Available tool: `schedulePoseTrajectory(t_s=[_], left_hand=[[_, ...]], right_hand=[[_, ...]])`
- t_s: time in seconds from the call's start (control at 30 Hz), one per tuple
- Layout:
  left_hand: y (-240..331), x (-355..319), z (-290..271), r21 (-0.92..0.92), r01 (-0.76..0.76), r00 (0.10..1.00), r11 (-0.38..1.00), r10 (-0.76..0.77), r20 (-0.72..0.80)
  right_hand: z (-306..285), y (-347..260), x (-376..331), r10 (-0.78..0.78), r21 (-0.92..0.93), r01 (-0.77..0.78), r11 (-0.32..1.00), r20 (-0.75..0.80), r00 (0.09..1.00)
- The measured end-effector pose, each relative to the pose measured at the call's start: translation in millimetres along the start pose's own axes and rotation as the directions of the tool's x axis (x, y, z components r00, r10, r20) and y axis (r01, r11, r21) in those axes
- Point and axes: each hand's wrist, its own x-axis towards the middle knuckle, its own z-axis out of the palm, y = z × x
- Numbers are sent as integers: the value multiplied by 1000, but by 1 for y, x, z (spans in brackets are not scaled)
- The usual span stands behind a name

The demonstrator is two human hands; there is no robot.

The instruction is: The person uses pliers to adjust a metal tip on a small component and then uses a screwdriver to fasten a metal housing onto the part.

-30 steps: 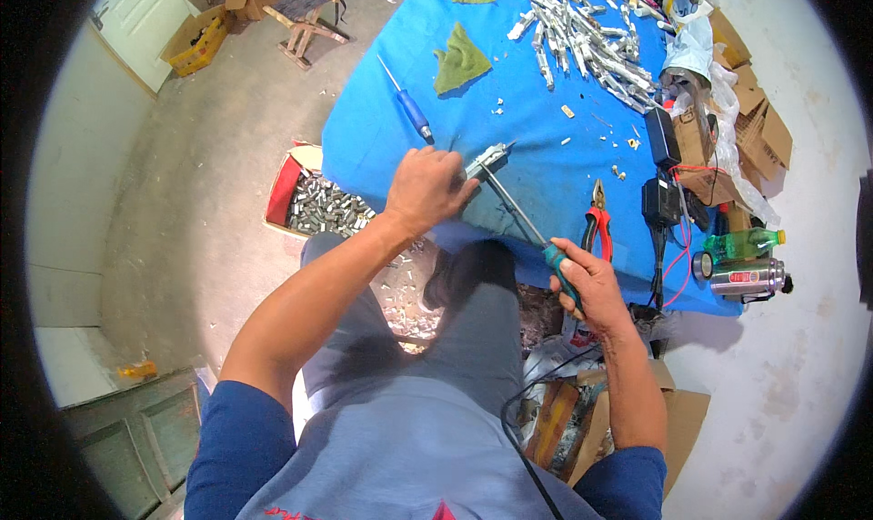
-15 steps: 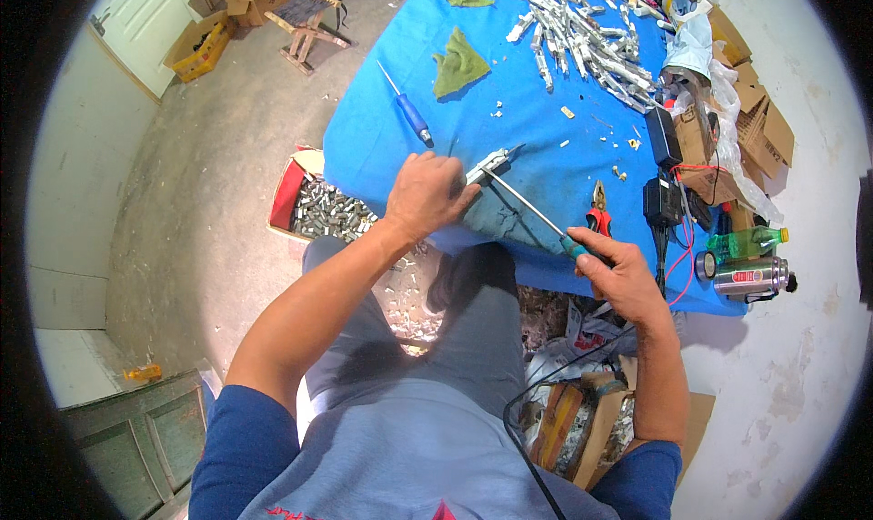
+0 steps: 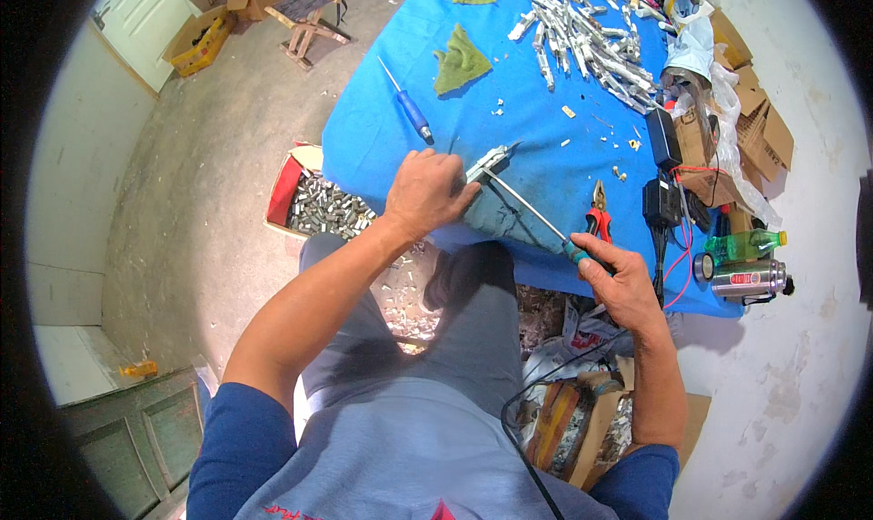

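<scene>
currently | left hand pinning pale part | right hand grasping screwdriver, tip at part | step: prying, seemingly | next calls for steady hold

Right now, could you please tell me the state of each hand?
Left hand: closed, holding the slender whitish part at its near end.
Right hand: closed around the teal-handled screwdriver.

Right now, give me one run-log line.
left hand: holding silvery-white elongated piece; right hand: gripping teal-handled screwdriver, tip at piece; nearby: red-handled steel pliers, blue cloth
</scene>
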Motion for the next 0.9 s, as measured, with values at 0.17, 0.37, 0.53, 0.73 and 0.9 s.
schedulePoseTrajectory(t_s=[0.17, 0.37, 0.53, 0.73, 0.9], left_hand=[[-2, 1, 2, 5, -14, 1000, 1000, 14, 0], [-3, 0, 1, 0, -8, 1000, 1000, 8, 4], [-1, 1, 2, 9, -7, 1000, 1000, 7, -2], [-3, -1, 5, 28, -16, 1000, 999, 16, -10], [0, 0, 2, 15, -6, 1000, 1000, 6, -12]], right_hand=[[2, -5, 3, -37, -75, 37, 996, -5, 999], [10, -17, 0, -124, -290, 103, 952, -53, 991], [15, -7, -2, -203, -257, 178, 950, -75, 976], [16, -1, 0, -159, -166, 149, 975, -48, 986], [3, 3, 13, -129, -141, 133, 981, 38, 991]])
